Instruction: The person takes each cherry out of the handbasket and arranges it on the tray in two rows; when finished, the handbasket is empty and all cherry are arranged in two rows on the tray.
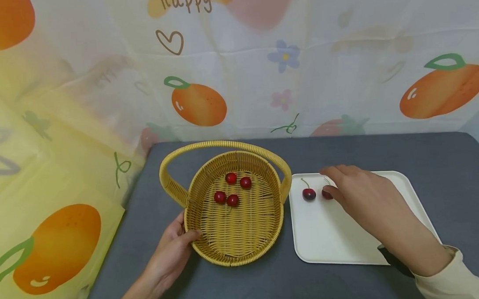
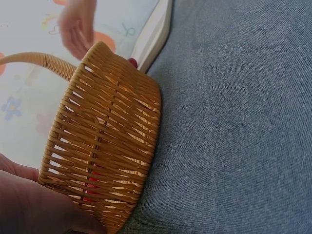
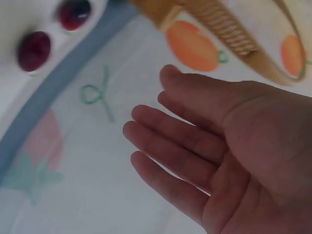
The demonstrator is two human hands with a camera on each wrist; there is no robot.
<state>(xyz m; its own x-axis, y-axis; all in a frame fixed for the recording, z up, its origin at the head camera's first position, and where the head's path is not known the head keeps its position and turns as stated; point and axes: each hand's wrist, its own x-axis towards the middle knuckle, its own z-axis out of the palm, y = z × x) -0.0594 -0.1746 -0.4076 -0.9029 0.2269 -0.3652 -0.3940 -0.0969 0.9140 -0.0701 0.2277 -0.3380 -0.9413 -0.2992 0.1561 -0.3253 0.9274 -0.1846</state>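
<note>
A round yellow wicker basket [image 1: 242, 237] with a tall arched handle holds several dark red cherries [image 1: 233, 200]. My left hand [image 1: 172, 253] grips its near left side, the thumb over the rim and the other fingers along the outside wall. On the white tray [image 1: 326, 247] to the right lie two cherries with stems, one cherry [image 1: 309, 194] in plain sight and another cherry [image 1: 326, 193] partly hidden behind my right thumb. My right hand [image 1: 364, 198] hovers over the tray, its fingers relaxed and nothing between them, as the right wrist view [image 3: 195, 146] also shows.
Basket and tray stand side by side on a dark grey cloth-covered table [image 1: 264, 285]. Behind it hangs a pale curtain [image 1: 245, 79] printed with fruit and flowers, and yellowish fabric [image 1: 54, 173] hangs along the left. The basket handle [image 1: 223, 144] rises beyond the bowl.
</note>
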